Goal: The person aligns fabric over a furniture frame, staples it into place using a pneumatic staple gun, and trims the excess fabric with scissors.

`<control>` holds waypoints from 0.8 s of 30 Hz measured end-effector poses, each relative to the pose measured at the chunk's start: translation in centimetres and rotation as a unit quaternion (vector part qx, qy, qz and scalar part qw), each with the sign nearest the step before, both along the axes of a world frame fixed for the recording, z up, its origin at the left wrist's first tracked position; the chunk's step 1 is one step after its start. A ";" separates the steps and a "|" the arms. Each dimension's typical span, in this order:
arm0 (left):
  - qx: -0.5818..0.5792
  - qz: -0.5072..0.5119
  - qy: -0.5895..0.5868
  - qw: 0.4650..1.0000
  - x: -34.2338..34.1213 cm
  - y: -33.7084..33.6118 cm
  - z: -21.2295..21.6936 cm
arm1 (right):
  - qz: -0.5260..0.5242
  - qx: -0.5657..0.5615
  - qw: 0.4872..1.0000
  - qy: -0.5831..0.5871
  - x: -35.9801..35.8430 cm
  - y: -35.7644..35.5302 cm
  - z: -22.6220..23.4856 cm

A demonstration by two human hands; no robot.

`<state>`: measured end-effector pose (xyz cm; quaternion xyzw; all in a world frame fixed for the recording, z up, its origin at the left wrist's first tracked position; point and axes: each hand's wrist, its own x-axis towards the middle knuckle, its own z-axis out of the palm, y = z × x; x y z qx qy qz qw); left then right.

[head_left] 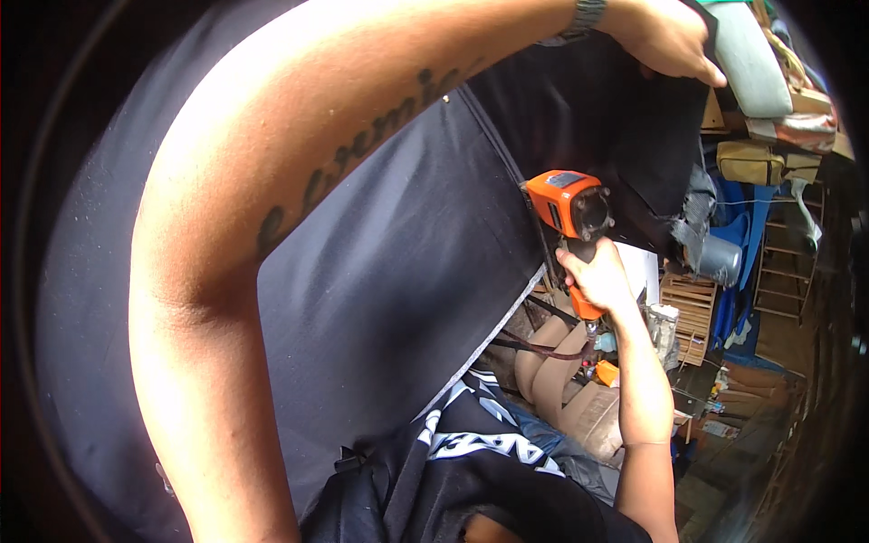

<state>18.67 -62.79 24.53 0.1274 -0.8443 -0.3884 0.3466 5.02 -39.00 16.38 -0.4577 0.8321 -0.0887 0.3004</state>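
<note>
An orange pneumatic staple gun [563,201] is in my right hand [597,276], its fingers wrapped round the grip below the black round cap. The tool's nose points left and meets a seam of the black fabric [389,271], or sits very close to it. A dark red air hose [552,352] runs from the bottom of the handle. My left arm arches across the top of the view, and my left hand [665,41] is closed on the dark cloth at the far right end. Its fingertips are partly hidden.
Black fabric covers a large surface at my left and front. Beige cushions [554,357] lie below the staple gun. At the right are a grey bucket [720,261], a wooden slatted crate [686,317], a yellow-brown bag [749,163] and a ladder-like rack [786,262].
</note>
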 end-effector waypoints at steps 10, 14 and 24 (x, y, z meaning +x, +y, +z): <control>-0.101 -0.004 0.057 0.993 -1.7 -1.8 -1.5 | -0.022 0.071 0.997 0.027 0.5 -1.4 0.3; -0.133 0.009 0.029 0.991 0.0 -0.5 0.2 | 0.001 0.006 0.999 -0.051 0.9 -1.5 0.8; -0.162 0.016 -0.052 0.985 4.0 0.2 1.5 | 0.037 0.047 0.997 -0.055 2.9 -7.8 -0.5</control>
